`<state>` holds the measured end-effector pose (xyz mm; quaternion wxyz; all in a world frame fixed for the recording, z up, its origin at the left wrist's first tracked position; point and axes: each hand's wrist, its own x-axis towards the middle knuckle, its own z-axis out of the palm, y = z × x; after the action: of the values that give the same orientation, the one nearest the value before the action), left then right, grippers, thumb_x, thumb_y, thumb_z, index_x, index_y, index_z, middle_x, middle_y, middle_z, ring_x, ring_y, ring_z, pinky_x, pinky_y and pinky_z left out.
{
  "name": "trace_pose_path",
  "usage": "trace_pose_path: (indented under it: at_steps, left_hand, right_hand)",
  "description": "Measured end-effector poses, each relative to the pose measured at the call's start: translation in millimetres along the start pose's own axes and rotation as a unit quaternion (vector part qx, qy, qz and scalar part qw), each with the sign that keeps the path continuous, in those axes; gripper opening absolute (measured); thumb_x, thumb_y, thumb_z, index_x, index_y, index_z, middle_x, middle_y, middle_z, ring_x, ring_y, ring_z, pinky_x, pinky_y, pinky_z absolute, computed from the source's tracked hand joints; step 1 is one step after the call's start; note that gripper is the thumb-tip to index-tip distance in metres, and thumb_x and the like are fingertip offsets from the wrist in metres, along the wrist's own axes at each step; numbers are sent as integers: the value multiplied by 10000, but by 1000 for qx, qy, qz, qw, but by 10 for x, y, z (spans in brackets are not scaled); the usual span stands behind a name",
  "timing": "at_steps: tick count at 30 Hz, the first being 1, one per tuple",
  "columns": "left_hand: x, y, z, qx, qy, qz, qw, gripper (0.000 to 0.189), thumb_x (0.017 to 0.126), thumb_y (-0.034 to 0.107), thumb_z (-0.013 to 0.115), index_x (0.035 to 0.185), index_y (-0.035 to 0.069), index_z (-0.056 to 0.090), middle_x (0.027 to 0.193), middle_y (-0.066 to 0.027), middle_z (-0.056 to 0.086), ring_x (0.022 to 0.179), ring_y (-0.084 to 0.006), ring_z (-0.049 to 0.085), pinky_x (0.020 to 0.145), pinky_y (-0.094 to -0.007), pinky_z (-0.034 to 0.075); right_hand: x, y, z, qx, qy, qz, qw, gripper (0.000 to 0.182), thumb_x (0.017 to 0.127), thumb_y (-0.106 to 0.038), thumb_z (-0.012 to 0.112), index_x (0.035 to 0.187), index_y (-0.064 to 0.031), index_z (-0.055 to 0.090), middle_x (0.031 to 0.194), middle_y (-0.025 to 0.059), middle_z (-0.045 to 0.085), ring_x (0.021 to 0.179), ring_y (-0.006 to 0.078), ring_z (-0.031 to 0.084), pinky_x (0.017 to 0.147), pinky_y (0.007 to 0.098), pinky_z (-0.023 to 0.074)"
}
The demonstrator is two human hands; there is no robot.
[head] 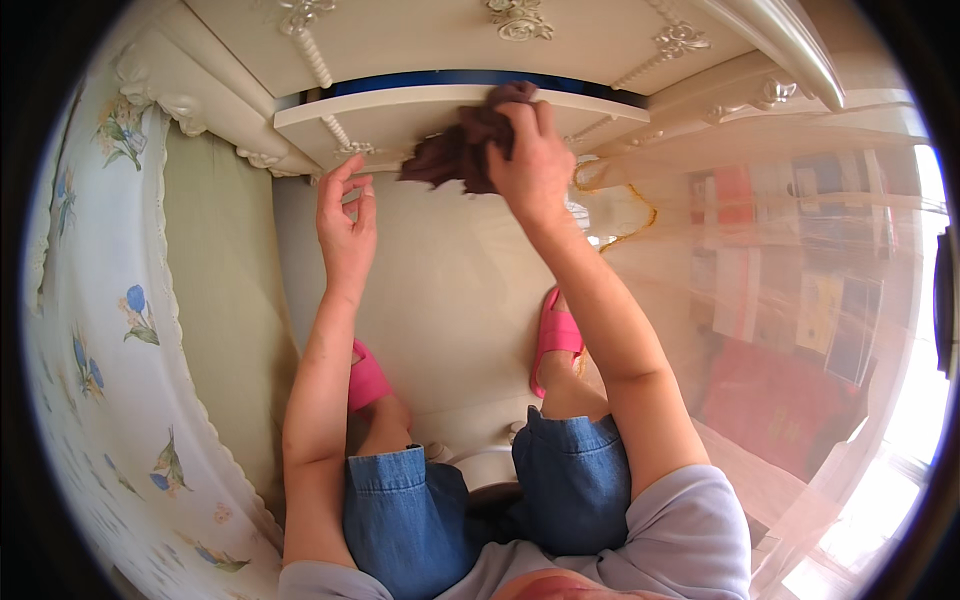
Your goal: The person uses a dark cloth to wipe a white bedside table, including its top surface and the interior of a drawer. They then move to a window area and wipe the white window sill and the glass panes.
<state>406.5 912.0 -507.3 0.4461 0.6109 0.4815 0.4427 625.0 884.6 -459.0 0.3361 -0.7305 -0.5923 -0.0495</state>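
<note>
A crumpled dark brown cloth (476,142) is bunched in my right hand (536,157). Part of it lies against the top edge and front of a cream drawer (420,105), and a loose end hangs to the left. The drawer is pulled out a little, with a narrow blue strip (442,77) showing in the gap behind its front. My left hand (346,214) is raised near the drawer's left end, holding nothing, its fingers loosely bent and apart. Carved pearly trim (345,139) decorates the drawer front; the cloth hides its middle.
To the left hangs a white flowered bedspread (135,300) over a pale green side panel (225,262). A sheer curtain (675,195) with gold-edged trim covers books and papers on the right. Pink slippers (559,330) are on my feet, on the beige floor (442,285).
</note>
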Motion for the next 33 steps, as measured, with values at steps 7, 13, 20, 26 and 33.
trace_pose_path:
  at_steps: [7, 13, 20, 26, 33]
  left_hand:
    - [252, 1037, 594, 55, -74, 223, 971, 433, 898, 9, 588, 1322, 83, 540, 1282, -103, 535, 1112, -218, 589, 841, -330, 524]
    - [519, 1630, 829, 275, -47, 231, 932, 429, 883, 69, 630, 1298, 59, 524, 1230, -149, 528, 1136, -320, 558, 901, -387, 514]
    - [555, 1831, 799, 229, -67, 284, 929, 436, 841, 71, 649, 1263, 82, 538, 1213, -156, 553, 1127, -368, 558, 907, -428, 489]
    - [593, 1949, 657, 293, -72, 278, 912, 450, 807, 102, 679, 1238, 78, 555, 1163, -149, 587, 1053, -373, 594, 892, -423, 498]
    - [163, 2092, 431, 321, -188, 221, 902, 439, 804, 127, 694, 1222, 80, 567, 1193, -133, 590, 1075, -362, 594, 900, -423, 498]
  right_hand:
    - [-269, 1006, -691, 255, 115, 273, 920, 270, 799, -85, 629, 1049, 16, 632, 936, 123, 679, 857, 197, 631, 830, 311, 495]
    - [680, 671, -1213, 344, 359, 194, 846, 225, 820, -81, 644, 1014, 24, 601, 920, 115, 631, 893, 221, 594, 849, 318, 473]
    - [576, 457, -1373, 323, 111, 202, 918, 295, 763, -141, 676, 1033, -23, 656, 902, 146, 691, 869, 275, 660, 813, 351, 506]
    - [677, 52, -2134, 418, 193, 122, 879, 280, 791, -40, 644, 1067, 7, 634, 934, 93, 678, 869, 155, 629, 832, 287, 498]
    - [811, -4, -2475, 338, 251, 104, 901, 258, 797, -49, 650, 1054, -23, 641, 991, 89, 651, 946, 216, 626, 894, 311, 477]
